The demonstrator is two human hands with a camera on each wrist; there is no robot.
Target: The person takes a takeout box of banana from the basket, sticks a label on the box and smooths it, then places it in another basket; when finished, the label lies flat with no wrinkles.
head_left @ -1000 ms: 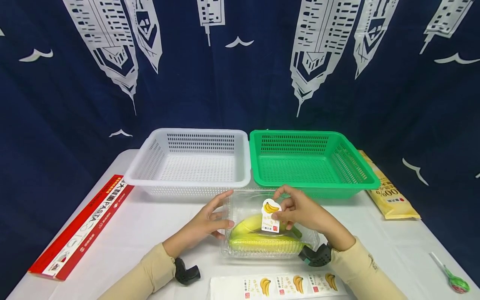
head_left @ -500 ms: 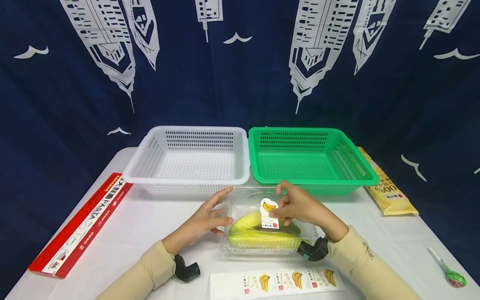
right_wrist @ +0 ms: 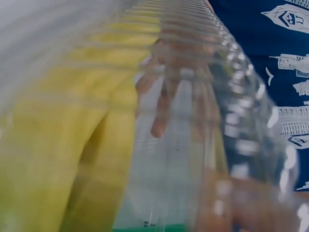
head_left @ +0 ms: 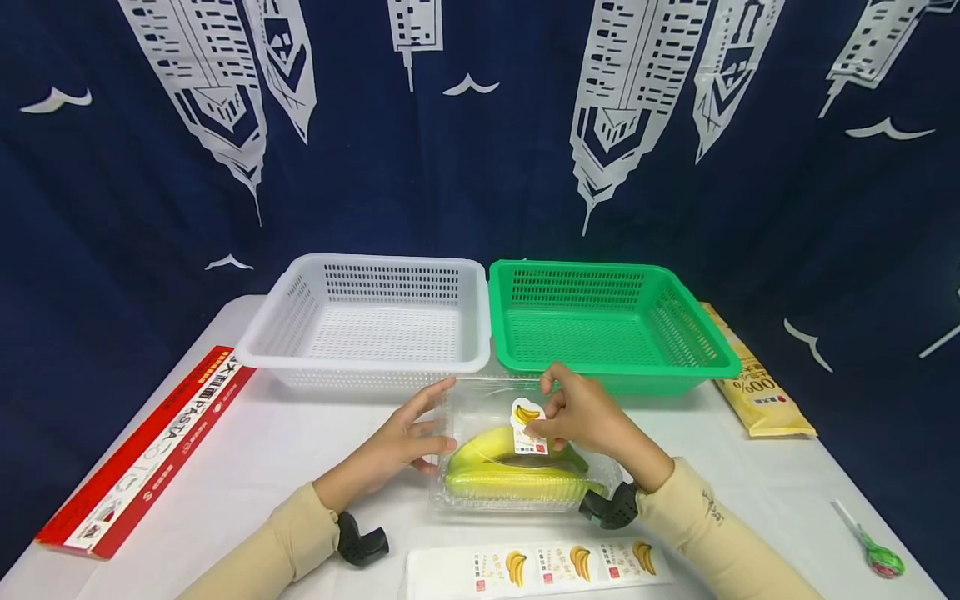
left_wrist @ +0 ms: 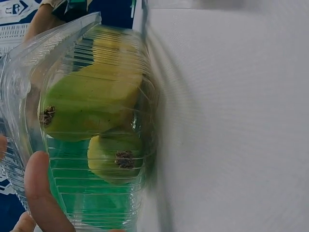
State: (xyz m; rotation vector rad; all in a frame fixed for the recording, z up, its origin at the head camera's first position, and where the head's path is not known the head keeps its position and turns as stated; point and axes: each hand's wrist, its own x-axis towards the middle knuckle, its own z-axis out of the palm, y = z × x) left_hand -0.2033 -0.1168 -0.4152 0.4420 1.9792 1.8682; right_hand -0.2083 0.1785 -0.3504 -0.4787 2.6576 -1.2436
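Note:
A clear plastic clamshell box (head_left: pixel 480 408) with green-yellow bananas (head_left: pixel 517 479) inside sits in front of the baskets, lid down. My left hand (head_left: pixel 393 446) rests along its left side, fingers spread, the thumb touching the wall; in the left wrist view a finger (left_wrist: pixel 43 193) lies against the ribbed plastic. My right hand (head_left: pixel 581 417) is over the lid, holding a white banana-print sticker (head_left: pixel 529 437) by its right edge, thumb on its face. The fingers behind the sticker are partly hidden. In the right wrist view, left-hand fingers (right_wrist: pixel 161 111) show blurred through the box.
A strip of banana stickers (head_left: pixel 555 571) lies at the front edge. Behind the box stand a white basket (head_left: pixel 360 367) and a green basket (head_left: pixel 615 367). A red pasta box (head_left: pixel 150 450) is on the left; a yellow bag (head_left: pixel 768 408) and a lollipop (head_left: pixel 870 542) are on the right.
The head view has shifted a little. The right thumb stays on the sticker over the lid, and the left hand stays at the box's side; little else differs.

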